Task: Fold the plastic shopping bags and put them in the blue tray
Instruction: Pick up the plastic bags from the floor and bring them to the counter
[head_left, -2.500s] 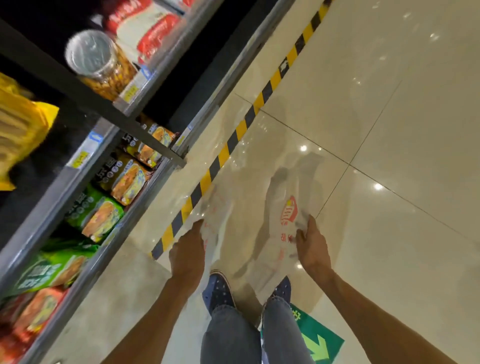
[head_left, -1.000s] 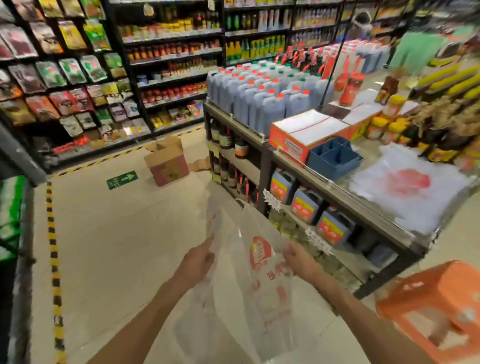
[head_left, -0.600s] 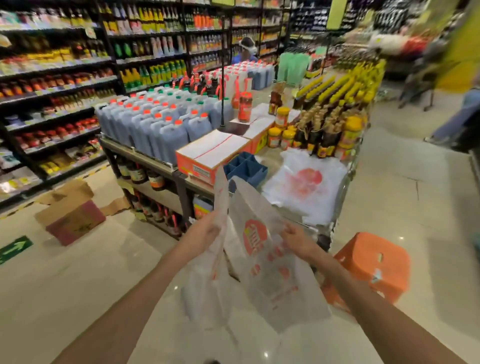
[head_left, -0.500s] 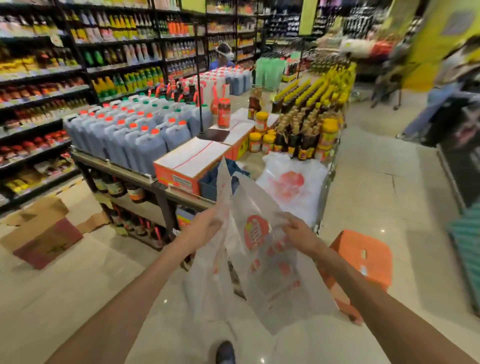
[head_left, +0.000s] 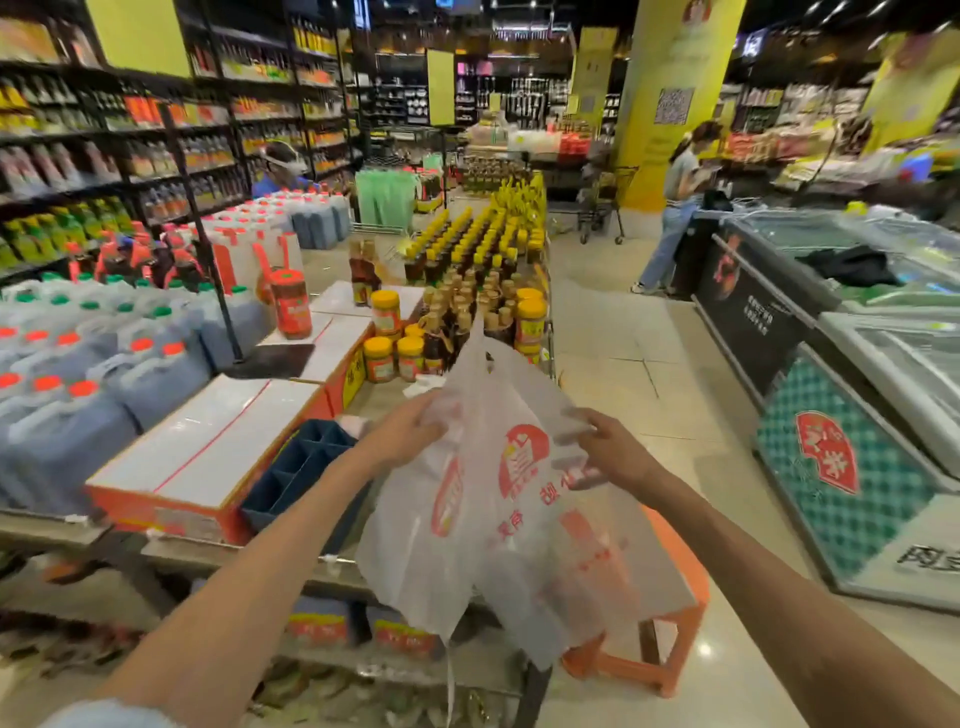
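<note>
A: What are the hands doing?

B: The left hand (head_left: 410, 434) grips the upper left edge of the plastic bag (head_left: 498, 499), fingers curled into the film. The right hand (head_left: 613, 452) pinches the opposite edge, thumb and fingers closed on the plastic. The bag hangs between them, unfolded, its red logo facing up, one handle sticking up beyond the fingers.

A: And the tray?

B: The blue tray (head_left: 296, 473) sits just left of and below the left hand, on the display shelf (head_left: 171, 556) beside an orange and white carton (head_left: 208, 441). Its compartments look bare from here.

A: What has changed?

B: A couple of seconds ago both hands held the bag low over the floor, next to a snack shelf. The person has since turned and walked to the display; half a second ago the tray was partly behind the bag, now it lies close beside the left wrist. The bag has come up to shelf height.

A: Meaning?

B: I judge the carrying is done and folding has not begun. An orange stool (head_left: 670, 660) stands below the right forearm, behind the bag.
</note>
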